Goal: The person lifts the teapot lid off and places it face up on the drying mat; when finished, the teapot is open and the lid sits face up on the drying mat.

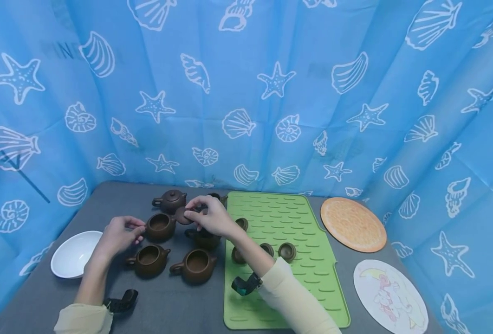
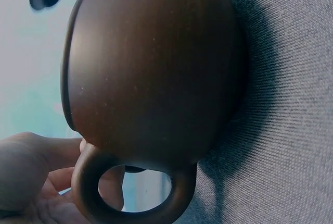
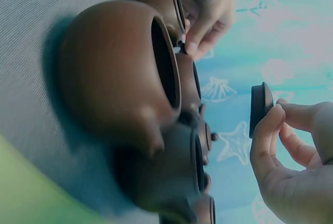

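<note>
Several brown clay teapots stand on the grey table [image 1: 42,297]. My right hand [image 1: 191,214] pinches a round brown lid [image 1: 183,215] by its edge, held in the air just right of an open teapot [image 1: 160,226]. The right wrist view shows that lid [image 3: 260,108] edge-on between thumb and fingers [image 3: 270,135]. My left hand [image 1: 139,230] pinches the handle of the same open teapot [image 2: 151,67]; its fingers [image 2: 47,172] sit at the handle loop [image 2: 135,198]. A lidded teapot [image 1: 170,200] stands behind. Two more open teapots [image 1: 148,260] [image 1: 196,265] stand nearer me.
A green ribbed mat [image 1: 296,218] lies to the right, with several loose lids such as one [image 1: 287,251] on it. A white bowl [image 1: 75,253] sits at the left. A round orange trivet [image 1: 353,224] and a picture coaster [image 1: 390,297] lie at the right. Blue shell-print curtains surround the table.
</note>
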A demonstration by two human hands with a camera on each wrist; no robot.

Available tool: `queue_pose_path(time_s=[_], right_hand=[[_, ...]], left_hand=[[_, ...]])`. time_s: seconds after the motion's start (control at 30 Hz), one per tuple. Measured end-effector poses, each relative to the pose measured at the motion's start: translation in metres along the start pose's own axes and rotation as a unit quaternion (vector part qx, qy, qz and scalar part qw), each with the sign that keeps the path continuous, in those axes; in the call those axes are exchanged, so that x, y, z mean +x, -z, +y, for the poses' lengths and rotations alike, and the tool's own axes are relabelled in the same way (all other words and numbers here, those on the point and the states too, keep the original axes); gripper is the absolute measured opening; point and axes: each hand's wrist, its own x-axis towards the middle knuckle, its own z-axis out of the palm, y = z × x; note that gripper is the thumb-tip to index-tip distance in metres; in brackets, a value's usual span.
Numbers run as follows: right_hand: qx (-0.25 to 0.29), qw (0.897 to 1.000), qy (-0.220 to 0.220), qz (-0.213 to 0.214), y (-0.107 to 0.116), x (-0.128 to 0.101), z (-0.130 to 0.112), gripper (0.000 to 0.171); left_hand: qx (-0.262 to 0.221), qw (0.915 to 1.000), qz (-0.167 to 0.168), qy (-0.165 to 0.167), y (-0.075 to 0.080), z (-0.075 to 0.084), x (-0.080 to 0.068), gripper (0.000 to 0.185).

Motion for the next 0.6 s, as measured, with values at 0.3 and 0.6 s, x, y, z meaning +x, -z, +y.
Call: queue_pose_path(time_s=[0.3, 0.6], right_hand=[[0.013, 1.0, -0.023, -0.014, 0.041, -0.034, 0.015, 0.02], [0.006, 0.999, -0.042, 0.0, 0.079, -0.064, 0.029, 0.022]], left_hand=[[0.002, 1.0, -0.003, 0.002, -0.001, -0.001, 0.0, 0.027], [0.003, 1.0, -0.001, 0.002, -0.001, 0.001, -0.001, 0.028]])
